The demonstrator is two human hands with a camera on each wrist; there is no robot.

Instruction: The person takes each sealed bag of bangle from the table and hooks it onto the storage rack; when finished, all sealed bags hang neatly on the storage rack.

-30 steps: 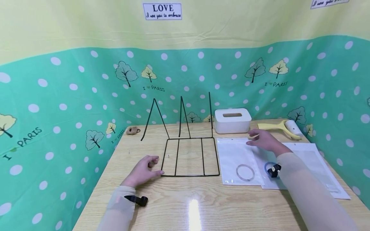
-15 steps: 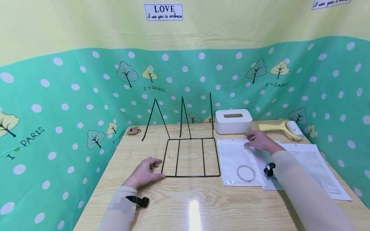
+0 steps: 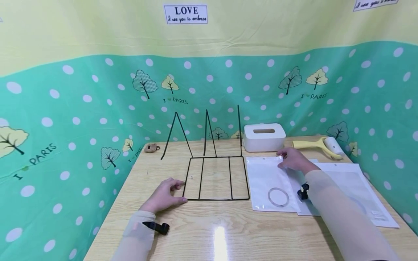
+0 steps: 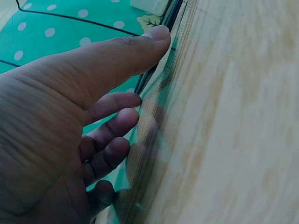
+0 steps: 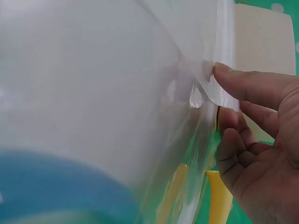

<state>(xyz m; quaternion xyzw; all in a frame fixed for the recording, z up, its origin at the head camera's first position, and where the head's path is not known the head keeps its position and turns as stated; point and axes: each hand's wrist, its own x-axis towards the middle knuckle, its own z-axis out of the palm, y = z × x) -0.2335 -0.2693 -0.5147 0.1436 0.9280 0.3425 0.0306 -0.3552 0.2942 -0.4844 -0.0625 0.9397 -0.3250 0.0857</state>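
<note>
My left hand [image 3: 164, 195] rests at the near left corner of a black wire rack [image 3: 215, 199]. In the left wrist view its straight thumb touches the wire, and the other fingers are loosely curled over the table. With thumb and fingers, my right hand [image 3: 292, 159] pinches the far right corner of a white plastic bag [image 3: 261, 181] printed with a grey ring. The right wrist view has the thumb on top of the bag's edge [image 5: 224, 88], fingers below. A second bag [image 3: 307, 208], with a blue ring [image 5: 65, 186], lies partly under my right sleeve.
A white tissue box [image 3: 263, 142] stands behind the bags. Right of it lies a yellow-handled lint roller [image 3: 310, 144]. Another white bag [image 3: 346, 170] is at the right, and a small brown item [image 3: 151, 148] sits at the far left. Patterned cloth surrounds the table.
My right hand has come slightly left and now pinches the bag's far right corner. The front bag's right edge has shifted a little. My left hand stays by the rack.
</note>
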